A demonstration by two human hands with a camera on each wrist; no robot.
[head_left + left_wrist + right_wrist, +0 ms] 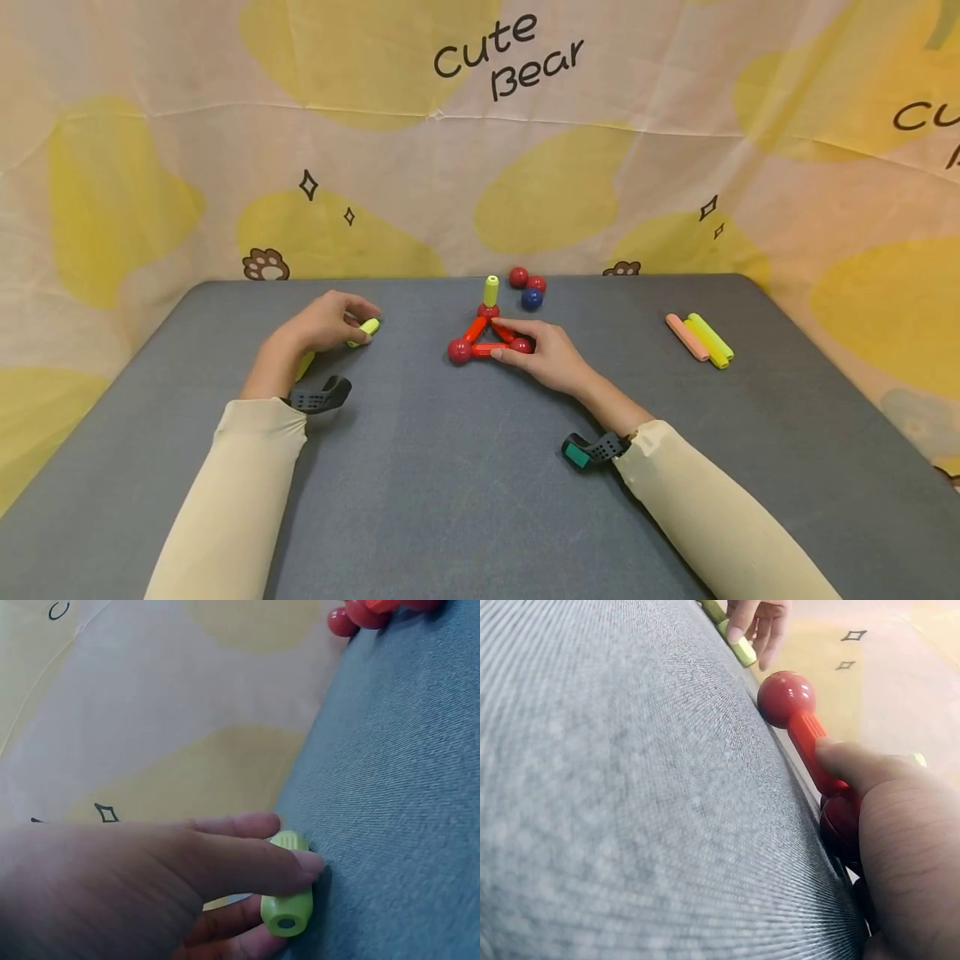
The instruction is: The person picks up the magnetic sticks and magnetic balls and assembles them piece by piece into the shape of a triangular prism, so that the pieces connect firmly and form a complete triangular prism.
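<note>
A triangle frame point(480, 349) of red rods and red balls lies flat near the middle of the tabletop point(450, 483), a broad base that probably resists tipping. A yellow-green rod point(491, 292) stands upright on its far ball, seemingly held by that joint alone, since nothing else props it. The right hand point(551, 354) holds the triangle at its right corner, thumb against the near red rod and fingers reaching over to the other side, a hold that looks meant to steady the frame without crowding the upright; the right wrist view hides the fingertips, so how firmly they press is hard to tell. Well apart on the left, the left hand point(326, 321) pinches a loose yellow-green rod point(365, 332) between thumb and fingers, leaving its near end, with a dark disc, uncovered. Another yellow-green rod point(304, 365) lies partly hidden by that wrist. Two spare red balls and a blue ball point(532, 299) sit behind the triangle, and three rods point(705, 343) lie side by side at the right, both groups presumably set there to leave working room.
</note>
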